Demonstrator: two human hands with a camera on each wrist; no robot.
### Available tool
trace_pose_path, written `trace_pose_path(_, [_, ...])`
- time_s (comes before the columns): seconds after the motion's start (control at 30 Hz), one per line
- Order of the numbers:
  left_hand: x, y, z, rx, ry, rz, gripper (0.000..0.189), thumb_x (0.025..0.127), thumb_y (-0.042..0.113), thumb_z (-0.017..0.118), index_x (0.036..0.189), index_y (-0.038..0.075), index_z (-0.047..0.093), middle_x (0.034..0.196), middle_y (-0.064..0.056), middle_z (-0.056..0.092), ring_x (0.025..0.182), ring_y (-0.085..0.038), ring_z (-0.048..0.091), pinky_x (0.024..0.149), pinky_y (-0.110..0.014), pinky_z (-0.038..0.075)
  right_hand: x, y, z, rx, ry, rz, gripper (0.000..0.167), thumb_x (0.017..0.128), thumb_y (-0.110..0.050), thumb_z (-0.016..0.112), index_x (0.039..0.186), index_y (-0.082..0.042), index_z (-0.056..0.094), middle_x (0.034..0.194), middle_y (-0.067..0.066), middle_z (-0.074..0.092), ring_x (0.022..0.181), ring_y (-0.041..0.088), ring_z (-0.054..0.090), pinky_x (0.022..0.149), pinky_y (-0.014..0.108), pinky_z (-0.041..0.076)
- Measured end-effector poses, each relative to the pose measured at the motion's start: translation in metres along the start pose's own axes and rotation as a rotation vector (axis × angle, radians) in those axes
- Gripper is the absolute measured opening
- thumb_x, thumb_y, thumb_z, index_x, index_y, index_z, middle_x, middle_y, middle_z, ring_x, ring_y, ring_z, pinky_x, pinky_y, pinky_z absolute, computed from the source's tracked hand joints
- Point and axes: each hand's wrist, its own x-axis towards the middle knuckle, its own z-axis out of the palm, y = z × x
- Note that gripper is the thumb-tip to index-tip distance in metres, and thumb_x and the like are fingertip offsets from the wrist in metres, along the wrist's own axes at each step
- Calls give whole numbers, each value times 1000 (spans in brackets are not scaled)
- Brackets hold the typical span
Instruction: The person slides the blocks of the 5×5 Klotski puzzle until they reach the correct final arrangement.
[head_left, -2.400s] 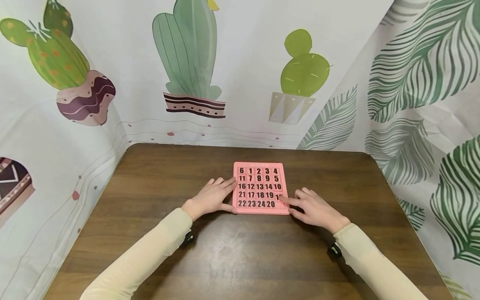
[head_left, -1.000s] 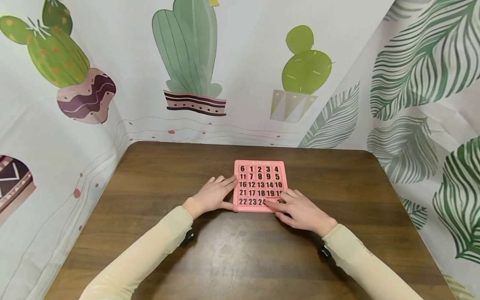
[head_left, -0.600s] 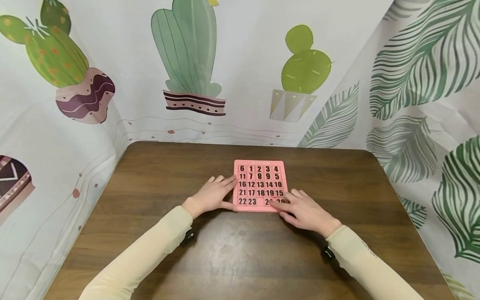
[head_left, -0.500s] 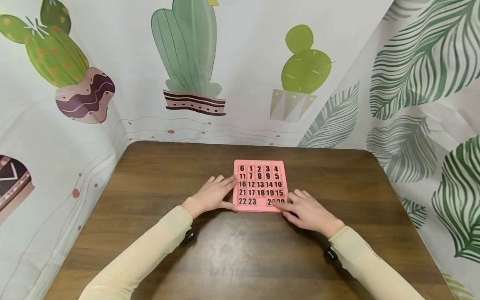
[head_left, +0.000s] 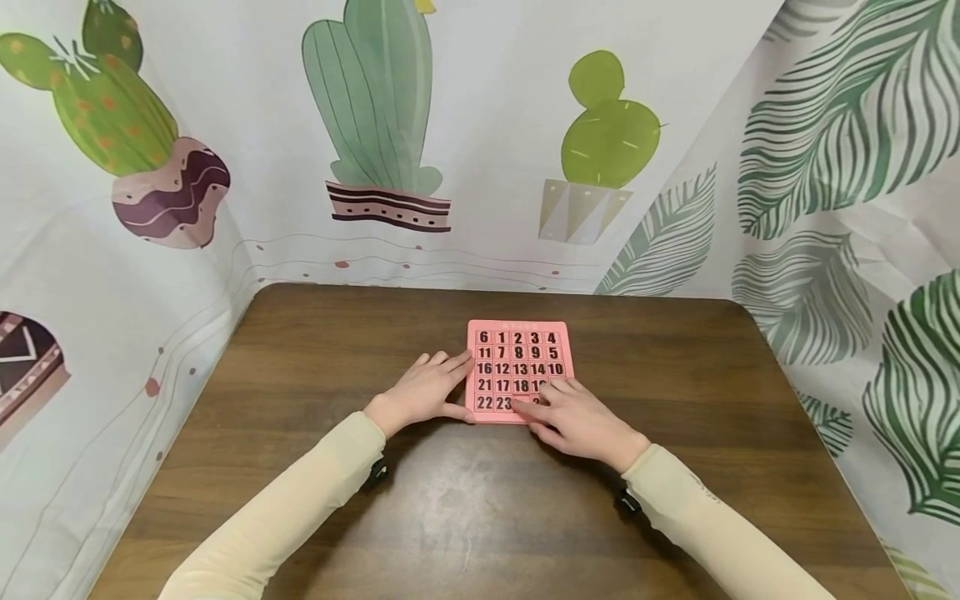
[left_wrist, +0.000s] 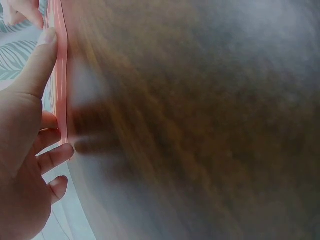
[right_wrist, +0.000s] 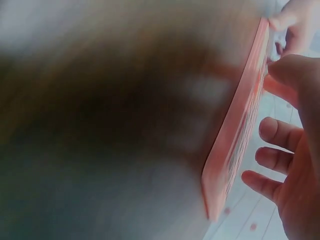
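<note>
A pink number slide puzzle (head_left: 517, 327) lies flat on the brown table, its black-numbered tiles in rows. My left hand (head_left: 420, 395) rests at the puzzle's left side, fingertips on the left edge and thumb at the near-left corner. In the left wrist view, that thumb (left_wrist: 40, 62) lies straight along the pink edge. My right hand (head_left: 585, 421) reaches over the near-right part of the puzzle. Its extended index finger (head_left: 531, 409) touches the bottom row just right of tile 23 (head_left: 503, 403). The hand hides the tiles at the bottom right.
The wooden table (head_left: 360, 333) extends around the puzzle on all sides. Behind it hangs a white cloth (head_left: 495, 125) printed with cacti and leaves. Each wrist carries a small black device, such as the right wrist device (head_left: 627, 502).
My right index finger slid tile 20 and then tile 24 to the right in the bottom row, then moved left to beside tile 23. My left hand stayed put.
</note>
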Motion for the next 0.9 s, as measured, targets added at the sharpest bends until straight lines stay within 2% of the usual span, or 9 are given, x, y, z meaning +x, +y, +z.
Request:
trace_pose_path(0.13, [0,1,0,-7,-4,-2,106,83,73,69,160,6,41,166,-12,38,130,-31,49,101,-48,40,5,-5,3,-17,-14,-25,41,99,-30,67,139,-25,69,90,0,55,96,26,53,94,48,44])
trace_pose_path(0.3, [0,0,1,-6,-2,-4,106,83,73,69,160,6,42,165,-12,39,131,-31,49,102,-49,40,0,-6,1,-17,-12,-11,39,98,-29,69,137,-25,71,96,2,60,98,27,54,97,49,44])
trace_pose_path(0.6, [0,0,-2,-22,-1,-5,106,82,72,70,160,6,41,166,-12,39,131,-31,48,102,-50,40,-12,-1,-6,-1,-41,52,38,99,-28,69,136,-25,72,96,2,59,96,25,53,83,42,42])
trace_pose_path(0.8, [0,0,-1,-18,-4,-8,106,83,72,70,160,6,40,166,-12,39,132,-31,48,105,-52,39,2,-7,-2,18,12,8,35,99,-26,67,133,-21,73,97,3,60,98,26,54,94,47,44])
trace_pose_path(0.9, [0,1,-1,-12,-6,-7,106,83,73,69,160,6,41,166,-12,39,132,-31,48,104,-52,40,11,-13,0,5,4,-1,37,100,-28,66,137,-24,71,95,2,58,98,26,54,94,48,44])
